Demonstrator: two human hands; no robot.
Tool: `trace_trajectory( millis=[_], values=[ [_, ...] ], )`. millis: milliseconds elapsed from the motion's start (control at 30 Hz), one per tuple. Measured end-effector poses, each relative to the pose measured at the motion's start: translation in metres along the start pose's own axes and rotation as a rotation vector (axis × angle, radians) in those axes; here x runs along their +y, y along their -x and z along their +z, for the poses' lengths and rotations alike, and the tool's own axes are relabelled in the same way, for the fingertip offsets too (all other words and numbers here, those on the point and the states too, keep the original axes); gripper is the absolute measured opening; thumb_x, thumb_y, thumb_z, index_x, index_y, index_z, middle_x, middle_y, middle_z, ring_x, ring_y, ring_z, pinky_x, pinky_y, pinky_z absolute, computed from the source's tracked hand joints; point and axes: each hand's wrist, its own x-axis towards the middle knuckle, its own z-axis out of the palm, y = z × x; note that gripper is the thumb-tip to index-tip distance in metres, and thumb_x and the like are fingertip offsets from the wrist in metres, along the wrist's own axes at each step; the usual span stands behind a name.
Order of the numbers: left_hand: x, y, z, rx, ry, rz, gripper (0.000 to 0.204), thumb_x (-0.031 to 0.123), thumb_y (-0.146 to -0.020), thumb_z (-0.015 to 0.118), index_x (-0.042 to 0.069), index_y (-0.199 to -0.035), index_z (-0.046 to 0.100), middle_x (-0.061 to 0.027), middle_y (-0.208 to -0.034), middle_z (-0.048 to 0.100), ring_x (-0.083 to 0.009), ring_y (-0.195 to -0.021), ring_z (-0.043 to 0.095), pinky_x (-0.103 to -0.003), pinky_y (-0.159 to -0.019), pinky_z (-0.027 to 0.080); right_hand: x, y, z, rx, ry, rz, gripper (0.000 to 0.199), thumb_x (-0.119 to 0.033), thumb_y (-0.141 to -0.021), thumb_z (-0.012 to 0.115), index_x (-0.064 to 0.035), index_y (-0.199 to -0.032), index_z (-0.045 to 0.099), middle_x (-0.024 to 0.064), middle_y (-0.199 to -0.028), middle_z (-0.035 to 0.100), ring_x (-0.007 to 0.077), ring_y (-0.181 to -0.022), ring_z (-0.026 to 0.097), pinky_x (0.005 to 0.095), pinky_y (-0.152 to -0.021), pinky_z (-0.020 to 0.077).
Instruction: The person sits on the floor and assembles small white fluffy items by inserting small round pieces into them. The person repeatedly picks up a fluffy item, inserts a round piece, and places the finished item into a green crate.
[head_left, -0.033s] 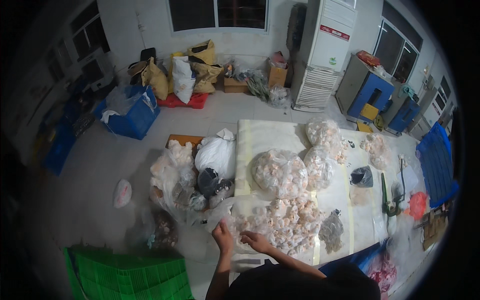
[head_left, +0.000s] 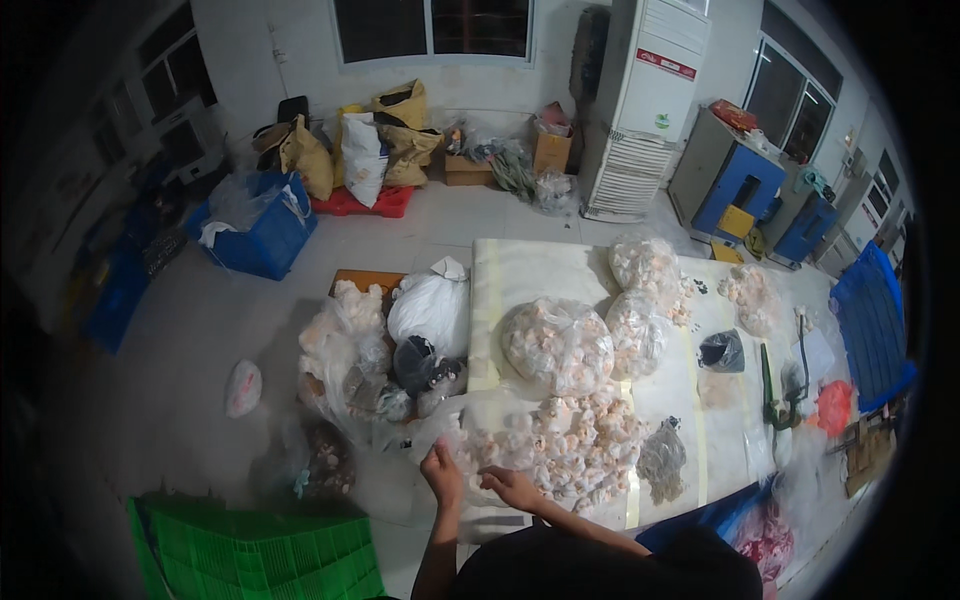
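My left hand (head_left: pixel 441 475) is closed at the table's front left corner, gripping the edge of a clear plastic bag (head_left: pixel 452 418) that spreads over the corner. Just to its right, my right hand (head_left: pixel 511 489) has its fingers curled in toward the bag; whatever they hold is too small to make out. Beside and beyond the right hand lies a loose heap of small white and peach pieces (head_left: pixel 590 450), soft-looking and crumpled. Behind the heap stands a full clear bag (head_left: pixel 560 345) of the same pieces, with another full bag (head_left: pixel 640 335) touching it.
A white-covered table (head_left: pixel 715 440) carries a grey plastic bag (head_left: pixel 662 460) and a dark open bag (head_left: pixel 722 352). Filled bags (head_left: pixel 345 340) and a white sack (head_left: pixel 430 312) crowd its left side. A green crate (head_left: pixel 260 555) stands at the lower left, a blue bin (head_left: pixel 265 235) farther back.
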Motion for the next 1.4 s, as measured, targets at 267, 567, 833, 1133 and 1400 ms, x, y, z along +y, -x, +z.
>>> trace_trajectory(
  millis=[267, 567, 833, 1133, 1400],
  values=[
    [-0.017, -0.011, -0.031, 0.119, -0.071, 0.070, 0.041, 0.024, -0.111, 0.051, -0.011, -0.101, 0.069, -0.0228, -0.080, 0.070, -0.0277, -0.068, 0.060, -0.040, -0.071, 0.051, -0.028, 0.036, 0.016, -0.017, 0.425, -0.188, 0.041, -0.042, -0.109, 0.046, -0.0099, -0.091, 0.065, 0.0195, -0.077, 0.065, 0.0435, -0.076, 0.064, 0.0550, -0.066, 0.0481],
    [-0.014, -0.001, -0.038, 0.216, 0.062, 0.001, 0.042, 0.025, -0.112, 0.050, -0.012, -0.118, 0.069, -0.0200, -0.099, 0.076, -0.0216, -0.084, 0.067, -0.035, -0.082, 0.052, -0.009, 0.054, 0.016, 0.029, 0.363, -0.396, 0.033, -0.036, -0.104, 0.059, -0.0107, -0.119, 0.073, 0.0170, -0.095, 0.072, 0.0383, -0.095, 0.067, 0.0470, -0.085, 0.0529],
    [-0.025, -0.013, -0.061, 0.262, 0.221, -0.077, 0.043, 0.025, -0.113, 0.048, -0.008, -0.135, 0.065, -0.0127, -0.127, 0.072, -0.0165, -0.109, 0.063, -0.032, -0.100, 0.047, 0.019, 0.044, -0.059, 0.684, 0.573, -0.014, 0.077, -0.020, -0.084, 0.081, -0.0111, -0.152, 0.047, 0.0228, -0.151, 0.047, 0.0446, -0.136, 0.047, 0.0522, -0.112, 0.0413],
    [0.031, -0.002, -0.059, 0.216, 0.119, -0.210, 0.041, 0.026, -0.112, 0.051, -0.002, -0.138, 0.066, 0.0116, -0.076, 0.052, 0.0004, -0.066, 0.039, -0.019, -0.059, 0.032, 0.075, -0.071, -0.008, 0.043, 0.965, -0.049, 0.122, -0.049, -0.059, 0.094, -0.0262, -0.162, 0.032, 0.0217, -0.171, 0.017, 0.0453, -0.158, 0.015, 0.0733, -0.121, 0.0143],
    [0.047, 0.017, -0.066, 0.274, 0.105, -0.204, 0.043, 0.028, -0.111, 0.050, -0.002, -0.138, 0.065, 0.0138, -0.068, 0.031, 0.0004, -0.058, 0.026, -0.021, -0.051, 0.019, 0.146, -0.091, -0.009, 0.128, 0.961, -0.251, 0.065, -0.024, -0.088, 0.067, -0.0227, -0.151, 0.049, 0.0107, -0.152, 0.048, 0.0317, -0.132, 0.052, 0.0505, -0.089, 0.0583]
  ],
)
